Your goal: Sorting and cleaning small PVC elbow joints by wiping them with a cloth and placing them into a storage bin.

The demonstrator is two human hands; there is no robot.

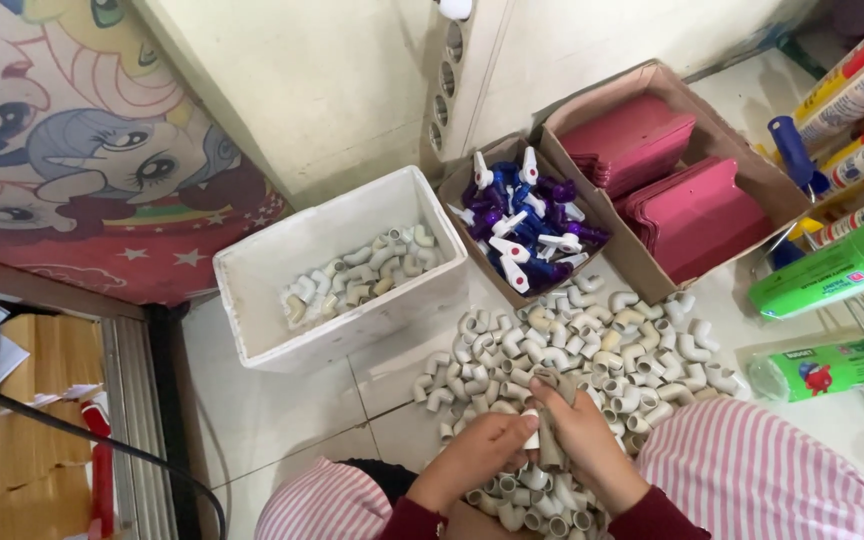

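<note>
Head view looks down on a person seated on a tiled floor, knees in pink striped trousers at either side. Both hands meet low in the middle. The left hand is closed around a small white elbow, a pipe fitting, with fingers curled under it. The right hand has its grip wrapped tight on a greyish rod-like piece that stands up between the two hands; what it is I cannot tell. Elbow and rod touch, so the step in hand looks like seating or working an elbow on that piece.

A big heap of loose elbows lies on the floor just beyond the hands and runs down between the knees. Farther off sits a white tub with some elbows in its bottom, and beside it a carton of purple and white spray triggers and a carton of red cards.

As a judgement, the next move calls for a firm push or twist with both hands kept aligned, then a free hand to reach the heap or the tub.

Fingers hide the joint between elbow and rod. Bottles at right are cut off by the edge, and the wrists vanish at the bottom.
</note>
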